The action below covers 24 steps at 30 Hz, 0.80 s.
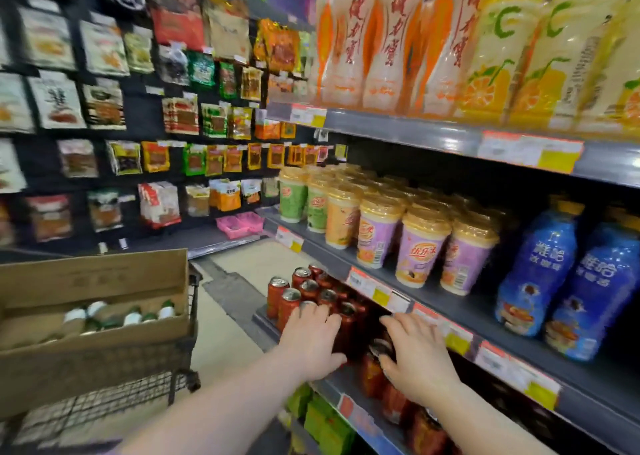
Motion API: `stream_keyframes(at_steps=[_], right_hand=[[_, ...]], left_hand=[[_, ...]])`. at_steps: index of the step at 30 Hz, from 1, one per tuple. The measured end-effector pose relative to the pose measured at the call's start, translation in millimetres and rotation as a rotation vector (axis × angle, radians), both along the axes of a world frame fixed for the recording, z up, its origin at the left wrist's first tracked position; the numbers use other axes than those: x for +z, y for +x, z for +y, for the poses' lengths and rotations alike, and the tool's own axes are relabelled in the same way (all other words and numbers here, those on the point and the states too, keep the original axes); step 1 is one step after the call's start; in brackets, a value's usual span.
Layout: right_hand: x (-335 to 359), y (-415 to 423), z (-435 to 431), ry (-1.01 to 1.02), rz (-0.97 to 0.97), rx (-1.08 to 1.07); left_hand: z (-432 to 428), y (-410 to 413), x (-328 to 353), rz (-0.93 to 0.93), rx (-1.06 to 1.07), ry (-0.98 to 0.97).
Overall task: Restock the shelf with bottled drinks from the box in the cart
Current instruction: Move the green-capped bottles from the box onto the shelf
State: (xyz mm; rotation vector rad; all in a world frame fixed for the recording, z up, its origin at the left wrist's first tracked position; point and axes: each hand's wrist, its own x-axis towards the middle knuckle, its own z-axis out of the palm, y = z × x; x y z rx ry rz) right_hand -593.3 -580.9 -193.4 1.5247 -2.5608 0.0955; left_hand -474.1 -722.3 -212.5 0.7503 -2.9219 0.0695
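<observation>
Resting on red cans (289, 302) at 6 o'clock: left hand (310, 343) and right hand (419, 361), fingers (311, 316) spread, clasping nothing. Box (93, 274) in cart (104, 361), 8 o'clock, holds white-capped bottles (74, 316); purple cups (415, 257) on shelf (329, 257) read 优乐美.

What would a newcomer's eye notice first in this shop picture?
Two bare hands, the left hand and the right hand, rest on red cans on the low shelf, bottom centre. At left, an open cardboard box of bottles sits in the cart.
</observation>
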Motion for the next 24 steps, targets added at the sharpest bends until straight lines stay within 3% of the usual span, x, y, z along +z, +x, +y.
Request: stream_keyframes(at_steps=[14, 24], right_hand=[[-66.6, 243.6, -247.7, 0.233, -0.161, 0.342], [-76.7, 303.4, -341.6, 0.326, -0.170, 0.518]], left_hand=[[-193.1, 312.7, -50.8, -0.160, 0.487, 0.146], [-255.5, 373.1, -85.4, -0.113, 0.638, 0.266]])
